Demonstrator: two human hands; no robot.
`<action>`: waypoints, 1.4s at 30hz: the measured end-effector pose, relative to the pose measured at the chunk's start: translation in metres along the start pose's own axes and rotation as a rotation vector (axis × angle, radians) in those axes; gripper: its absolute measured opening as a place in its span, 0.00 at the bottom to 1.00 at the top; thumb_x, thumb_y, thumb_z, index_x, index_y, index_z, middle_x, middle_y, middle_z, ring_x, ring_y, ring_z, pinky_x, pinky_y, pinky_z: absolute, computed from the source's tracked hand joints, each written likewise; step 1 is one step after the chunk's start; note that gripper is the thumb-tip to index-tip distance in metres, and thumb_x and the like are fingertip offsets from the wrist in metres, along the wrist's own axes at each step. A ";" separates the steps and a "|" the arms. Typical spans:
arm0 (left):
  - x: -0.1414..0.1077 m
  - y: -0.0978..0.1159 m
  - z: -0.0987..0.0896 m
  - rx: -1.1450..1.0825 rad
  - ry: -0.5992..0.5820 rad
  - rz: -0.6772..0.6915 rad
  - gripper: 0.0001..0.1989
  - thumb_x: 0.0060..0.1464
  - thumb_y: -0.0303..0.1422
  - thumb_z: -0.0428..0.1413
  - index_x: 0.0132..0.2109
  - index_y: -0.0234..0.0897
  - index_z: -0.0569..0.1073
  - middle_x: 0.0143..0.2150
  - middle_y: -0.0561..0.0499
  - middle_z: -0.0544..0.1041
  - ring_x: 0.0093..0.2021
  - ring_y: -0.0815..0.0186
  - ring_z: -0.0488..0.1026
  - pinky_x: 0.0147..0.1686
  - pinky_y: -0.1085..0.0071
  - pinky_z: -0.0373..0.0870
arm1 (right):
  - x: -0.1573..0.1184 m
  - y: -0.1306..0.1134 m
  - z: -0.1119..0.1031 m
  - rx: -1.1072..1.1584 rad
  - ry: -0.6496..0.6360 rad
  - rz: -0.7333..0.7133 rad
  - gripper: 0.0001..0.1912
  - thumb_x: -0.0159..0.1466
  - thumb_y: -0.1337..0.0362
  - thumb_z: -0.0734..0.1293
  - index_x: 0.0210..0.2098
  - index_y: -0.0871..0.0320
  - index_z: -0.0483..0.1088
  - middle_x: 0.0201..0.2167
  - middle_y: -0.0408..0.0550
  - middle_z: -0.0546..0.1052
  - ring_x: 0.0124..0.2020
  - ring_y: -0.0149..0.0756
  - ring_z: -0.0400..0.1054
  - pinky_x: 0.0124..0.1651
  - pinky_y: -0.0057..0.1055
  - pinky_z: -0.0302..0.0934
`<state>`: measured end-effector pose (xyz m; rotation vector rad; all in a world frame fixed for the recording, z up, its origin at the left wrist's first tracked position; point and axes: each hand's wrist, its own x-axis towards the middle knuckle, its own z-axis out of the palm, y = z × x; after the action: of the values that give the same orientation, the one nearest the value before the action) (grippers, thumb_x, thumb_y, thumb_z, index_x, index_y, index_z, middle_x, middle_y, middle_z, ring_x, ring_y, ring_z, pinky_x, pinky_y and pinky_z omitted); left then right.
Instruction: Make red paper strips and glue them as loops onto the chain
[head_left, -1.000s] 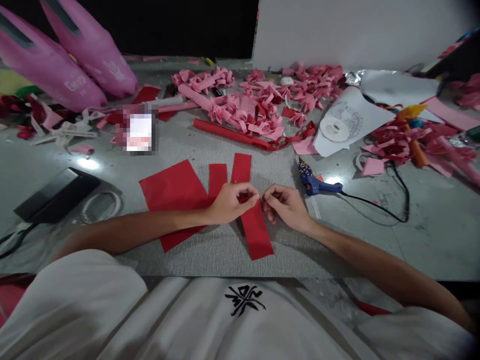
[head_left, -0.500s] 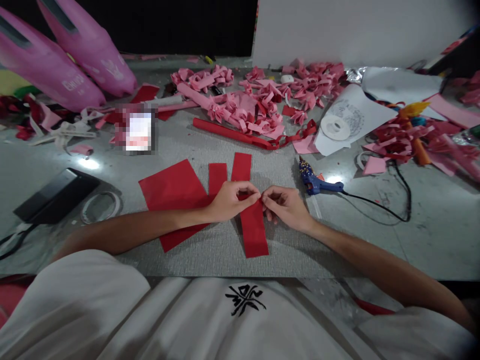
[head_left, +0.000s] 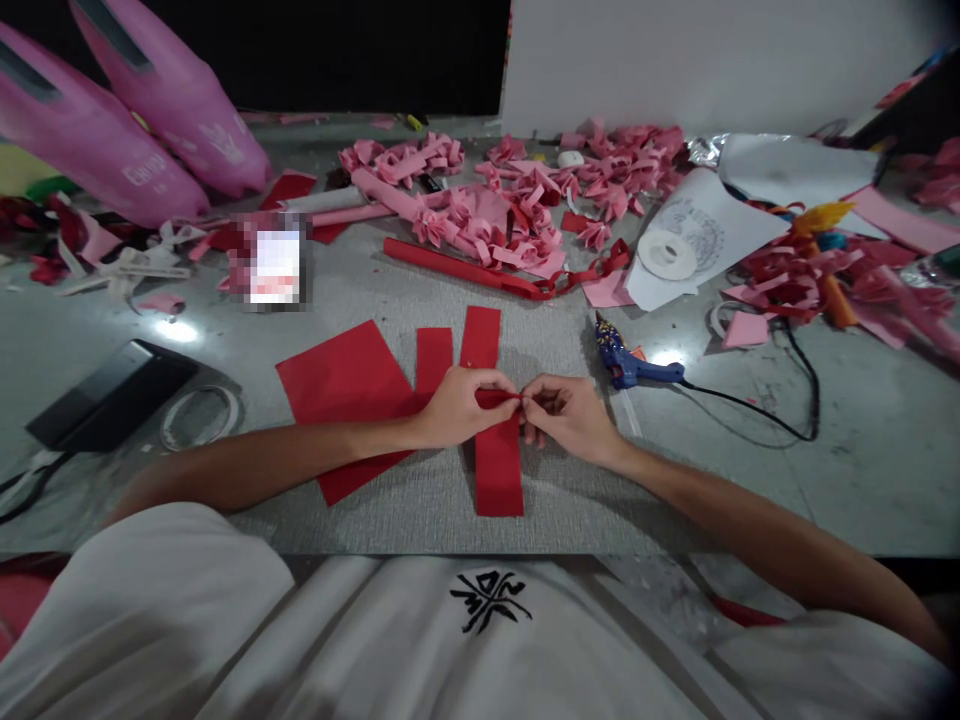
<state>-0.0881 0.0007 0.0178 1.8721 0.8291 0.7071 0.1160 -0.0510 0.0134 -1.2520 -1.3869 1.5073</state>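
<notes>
Near the table's front, my left hand (head_left: 466, 405) and my right hand (head_left: 568, 412) meet fingertip to fingertip. Both pinch the upper end of a red paper strip (head_left: 499, 475), where a narrow folded or rolled edge shows between them. The rest of the strip extends toward me. Just beyond my left hand lies another red strip (head_left: 481, 335), its lower part hidden by the hand. A shorter red piece (head_left: 433, 355) sits to its left, beside a large red sheet (head_left: 345, 375) partly under my left forearm.
A blue glue gun (head_left: 637, 368) with a cord lies to the right. Pink paper flowers (head_left: 480, 220) and a rolled red strip (head_left: 450, 265) lie behind. A white ribbon spool (head_left: 667, 255), tape roll (head_left: 201, 418), black device (head_left: 112, 395) and pink bottles (head_left: 210, 130) surround the space.
The near end of the held strip has swung slightly left and now lies straighter. Its pinched red edge shows more between my fingertips. My hands have barely moved.
</notes>
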 end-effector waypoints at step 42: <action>0.006 -0.017 -0.004 -0.105 0.137 0.010 0.11 0.66 0.37 0.57 0.48 0.36 0.82 0.47 0.47 0.85 0.47 0.62 0.82 0.49 0.67 0.76 | 0.002 0.002 -0.029 -0.841 0.269 -0.425 0.22 0.75 0.57 0.62 0.24 0.55 0.63 0.17 0.38 0.67 0.18 0.26 0.59 0.27 0.29 0.52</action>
<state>-0.0913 0.0134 0.0050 1.7501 0.8532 0.8756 0.1434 -0.0417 0.0126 -1.4274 -2.0152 0.4282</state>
